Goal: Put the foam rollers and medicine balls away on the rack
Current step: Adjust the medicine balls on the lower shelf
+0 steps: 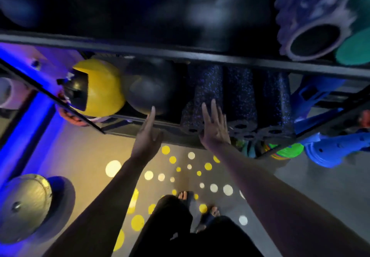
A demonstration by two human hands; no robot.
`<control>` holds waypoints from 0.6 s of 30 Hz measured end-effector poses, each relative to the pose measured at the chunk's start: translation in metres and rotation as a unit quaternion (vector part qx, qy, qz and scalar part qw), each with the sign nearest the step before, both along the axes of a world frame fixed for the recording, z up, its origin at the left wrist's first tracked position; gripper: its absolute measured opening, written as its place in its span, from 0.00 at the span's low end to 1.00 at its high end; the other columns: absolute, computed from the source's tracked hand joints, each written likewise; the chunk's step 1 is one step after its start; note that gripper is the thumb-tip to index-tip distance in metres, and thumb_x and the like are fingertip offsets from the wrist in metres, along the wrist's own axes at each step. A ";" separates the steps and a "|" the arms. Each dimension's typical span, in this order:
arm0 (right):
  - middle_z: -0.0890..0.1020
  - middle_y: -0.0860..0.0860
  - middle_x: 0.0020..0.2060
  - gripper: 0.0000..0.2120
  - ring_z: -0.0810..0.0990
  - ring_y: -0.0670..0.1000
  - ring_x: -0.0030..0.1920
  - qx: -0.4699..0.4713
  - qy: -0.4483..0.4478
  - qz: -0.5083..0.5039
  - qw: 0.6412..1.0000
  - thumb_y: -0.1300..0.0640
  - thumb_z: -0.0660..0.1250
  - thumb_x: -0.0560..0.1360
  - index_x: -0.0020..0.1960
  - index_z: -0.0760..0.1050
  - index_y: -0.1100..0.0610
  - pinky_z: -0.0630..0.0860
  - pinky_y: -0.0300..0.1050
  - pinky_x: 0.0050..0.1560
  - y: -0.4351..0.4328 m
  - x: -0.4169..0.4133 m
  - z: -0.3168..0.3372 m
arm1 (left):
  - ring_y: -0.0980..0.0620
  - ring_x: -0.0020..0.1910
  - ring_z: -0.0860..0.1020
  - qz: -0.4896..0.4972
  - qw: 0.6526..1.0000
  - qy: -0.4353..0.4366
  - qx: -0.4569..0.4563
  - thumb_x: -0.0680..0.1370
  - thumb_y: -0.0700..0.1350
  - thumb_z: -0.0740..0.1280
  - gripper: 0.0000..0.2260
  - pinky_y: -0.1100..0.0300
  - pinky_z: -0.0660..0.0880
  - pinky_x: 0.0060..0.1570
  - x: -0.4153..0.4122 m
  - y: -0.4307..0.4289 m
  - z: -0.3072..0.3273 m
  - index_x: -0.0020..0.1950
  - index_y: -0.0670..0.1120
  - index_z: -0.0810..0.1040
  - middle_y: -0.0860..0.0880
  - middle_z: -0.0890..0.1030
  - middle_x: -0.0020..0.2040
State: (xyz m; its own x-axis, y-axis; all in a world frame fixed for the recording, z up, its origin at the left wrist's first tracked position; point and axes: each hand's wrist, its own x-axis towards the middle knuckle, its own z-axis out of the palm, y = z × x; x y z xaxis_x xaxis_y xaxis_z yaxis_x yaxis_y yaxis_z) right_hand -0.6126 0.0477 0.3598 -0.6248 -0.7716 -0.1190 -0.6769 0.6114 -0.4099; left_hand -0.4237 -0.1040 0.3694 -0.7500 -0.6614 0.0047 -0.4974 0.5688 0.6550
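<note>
A black metal rack (180, 55) fills the upper view. On its middle shelf sit a yellow and black medicine ball (102, 88), a dark grey ball (150, 90) and several black speckled foam rollers (240, 100) lying end-on. My left hand (147, 134) is stretched out with straight fingers at the shelf edge, just below the grey ball. My right hand (215, 126) lies with spread fingers on the end of the leftmost speckled roller (204, 96). Neither hand grips anything. On the top shelf stand a purple bumpy roller (312, 20) and a teal roller (354, 50).
Blue plastic items (328, 148) jut from the rack's right side, with a green disc (288, 149) lower down. A grey-gold ball on a round base (26, 206) sits on the floor at the left. The floor (112, 148) shows yellow and white light spots around my feet.
</note>
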 end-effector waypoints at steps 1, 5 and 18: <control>0.41 0.56 0.82 0.45 0.47 0.63 0.81 -0.010 -0.003 0.008 1.000 0.59 0.68 0.75 0.83 0.44 0.53 0.48 0.59 0.80 -0.011 0.008 0.005 | 0.42 0.74 0.70 0.023 1.000 -0.006 0.017 0.80 0.45 0.69 0.39 0.46 0.75 0.66 0.006 -0.007 0.007 0.83 0.59 0.46 0.45 0.67 0.79; 0.49 0.56 0.82 0.43 0.55 0.63 0.79 -0.039 0.011 0.039 0.998 0.60 0.68 0.74 0.83 0.49 0.54 0.54 0.59 0.79 -0.047 0.031 0.014 | 0.43 0.55 0.81 0.066 0.998 0.003 0.026 0.79 0.40 0.68 0.41 0.50 0.78 0.51 0.020 -0.032 0.019 0.82 0.60 0.46 0.44 0.80 0.64; 0.45 0.55 0.82 0.40 0.52 0.60 0.81 -0.014 0.001 -0.061 0.998 0.56 0.66 0.78 0.83 0.47 0.54 0.56 0.57 0.79 -0.212 0.079 -0.007 | 0.45 0.67 0.76 -0.071 0.996 0.021 0.042 0.79 0.44 0.68 0.38 0.52 0.76 0.62 0.051 -0.229 0.007 0.83 0.58 0.51 0.45 0.76 0.71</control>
State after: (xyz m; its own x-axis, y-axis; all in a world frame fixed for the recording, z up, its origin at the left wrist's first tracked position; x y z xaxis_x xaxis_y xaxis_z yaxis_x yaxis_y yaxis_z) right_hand -0.5337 -0.1641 0.3532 -0.7150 -0.6924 -0.0965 -0.5990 0.6779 -0.4261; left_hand -0.3724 -0.3331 0.3767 -0.8358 -0.5489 -0.0124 -0.3875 0.5738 0.7215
